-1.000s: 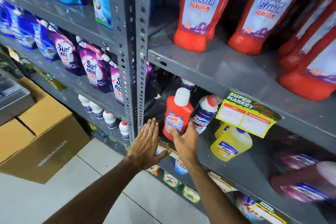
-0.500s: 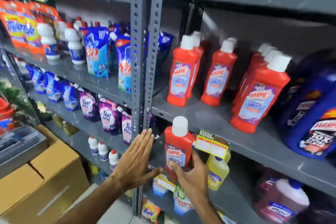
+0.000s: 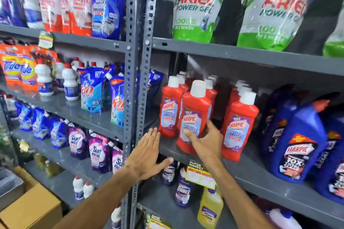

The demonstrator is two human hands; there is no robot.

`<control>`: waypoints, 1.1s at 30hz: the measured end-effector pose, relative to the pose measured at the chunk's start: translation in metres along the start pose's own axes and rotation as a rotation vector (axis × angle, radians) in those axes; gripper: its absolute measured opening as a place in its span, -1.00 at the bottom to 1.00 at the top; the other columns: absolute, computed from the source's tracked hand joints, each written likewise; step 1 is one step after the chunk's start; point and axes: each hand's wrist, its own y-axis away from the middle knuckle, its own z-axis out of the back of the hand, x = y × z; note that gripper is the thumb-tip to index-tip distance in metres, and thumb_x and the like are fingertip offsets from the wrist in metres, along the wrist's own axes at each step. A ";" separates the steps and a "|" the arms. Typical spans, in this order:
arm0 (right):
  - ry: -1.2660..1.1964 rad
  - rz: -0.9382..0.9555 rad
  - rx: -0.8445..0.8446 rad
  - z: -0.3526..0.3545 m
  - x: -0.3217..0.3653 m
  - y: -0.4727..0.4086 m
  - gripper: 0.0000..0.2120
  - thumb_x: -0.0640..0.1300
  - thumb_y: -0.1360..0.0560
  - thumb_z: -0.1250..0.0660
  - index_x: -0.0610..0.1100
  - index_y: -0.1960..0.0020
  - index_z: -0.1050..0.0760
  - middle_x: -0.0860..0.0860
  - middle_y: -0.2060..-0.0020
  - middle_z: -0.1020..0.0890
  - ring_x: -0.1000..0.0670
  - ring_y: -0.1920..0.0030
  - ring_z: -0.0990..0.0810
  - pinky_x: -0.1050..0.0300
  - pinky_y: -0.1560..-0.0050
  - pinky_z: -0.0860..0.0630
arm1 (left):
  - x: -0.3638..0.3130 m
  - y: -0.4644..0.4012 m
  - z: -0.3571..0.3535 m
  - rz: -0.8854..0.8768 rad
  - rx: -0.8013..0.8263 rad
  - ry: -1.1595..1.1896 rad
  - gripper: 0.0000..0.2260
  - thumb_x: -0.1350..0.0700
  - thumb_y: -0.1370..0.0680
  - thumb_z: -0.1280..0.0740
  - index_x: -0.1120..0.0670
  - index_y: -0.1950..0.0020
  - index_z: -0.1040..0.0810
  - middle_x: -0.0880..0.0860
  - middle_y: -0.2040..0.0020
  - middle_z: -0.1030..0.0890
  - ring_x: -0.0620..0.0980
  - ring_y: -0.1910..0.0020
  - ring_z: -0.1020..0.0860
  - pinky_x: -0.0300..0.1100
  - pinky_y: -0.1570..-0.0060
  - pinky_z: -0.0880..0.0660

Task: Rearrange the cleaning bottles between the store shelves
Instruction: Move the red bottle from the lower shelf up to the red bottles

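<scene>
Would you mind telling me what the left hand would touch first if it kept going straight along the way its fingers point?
Most likely the base of the leftmost red Harpic bottle on the shelf. The open left hand points up and forward, fingertips just short of that bottle, though depth is hard to judge.

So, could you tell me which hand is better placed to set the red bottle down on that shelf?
The right hand: it already grips the red bottle over the shelf. The left hand is open, flat by the shelf edge.
</scene>
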 end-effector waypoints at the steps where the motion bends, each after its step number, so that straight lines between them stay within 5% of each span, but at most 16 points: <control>1: 0.017 -0.006 -0.001 -0.001 -0.004 -0.010 -0.42 0.22 -0.22 -0.57 -0.01 -0.16 -0.64 0.12 0.06 -0.78 0.07 0.03 -0.76 -0.07 -0.11 -0.69 | -0.002 -0.002 -0.001 0.014 0.010 0.004 0.02 -0.54 -0.58 0.05 0.27 -0.68 0.13 0.24 -0.71 0.12 0.14 -0.70 0.16 -0.05 -0.62 0.26; 9: 0.065 -0.064 0.046 -0.005 -0.032 -0.046 -0.41 0.14 -0.24 -0.63 -0.04 -0.21 -0.65 0.06 -0.02 -0.79 0.07 0.01 -0.76 -0.08 -0.14 -0.70 | -0.005 -0.007 -0.010 0.072 0.037 -0.030 0.17 -0.61 -0.40 0.39 0.28 -0.68 0.07 0.24 -0.72 0.01 0.13 -0.71 0.07 -0.10 -0.57 0.33; 16: -0.075 -0.104 0.086 -0.005 -0.046 -0.049 -0.50 -0.11 -0.35 -0.68 -0.03 -0.24 -0.62 0.09 -0.06 -0.77 0.25 0.01 -0.74 0.11 -0.15 -0.69 | -0.002 -0.010 -0.023 0.072 -0.024 -0.093 0.12 -0.61 -0.49 0.25 0.28 -0.66 -0.13 0.25 -0.68 -0.19 0.16 -0.68 -0.13 -0.05 -0.64 0.18; 23: 0.005 -0.152 0.177 -0.007 -0.070 -0.038 -0.26 -0.08 -0.26 -0.74 -0.08 -0.36 -0.52 0.04 -0.15 -0.74 0.12 -0.09 -0.73 0.06 -0.22 -0.67 | -0.001 -0.010 -0.026 0.075 -0.034 -0.122 0.07 -0.59 -0.54 0.16 0.29 -0.64 -0.20 0.27 -0.65 -0.26 0.18 -0.65 -0.21 0.01 -0.64 0.03; 33: 0.041 -0.173 0.207 -0.008 -0.081 -0.038 -0.30 -0.07 -0.22 -0.75 -0.06 -0.31 -0.58 0.02 -0.14 -0.76 0.09 -0.10 -0.75 -0.04 -0.23 -0.69 | -0.003 -0.009 -0.022 0.082 -0.016 -0.141 0.06 -0.59 -0.53 0.22 0.26 -0.69 -0.05 0.23 -0.70 -0.11 0.14 -0.70 -0.06 -0.03 -0.64 0.17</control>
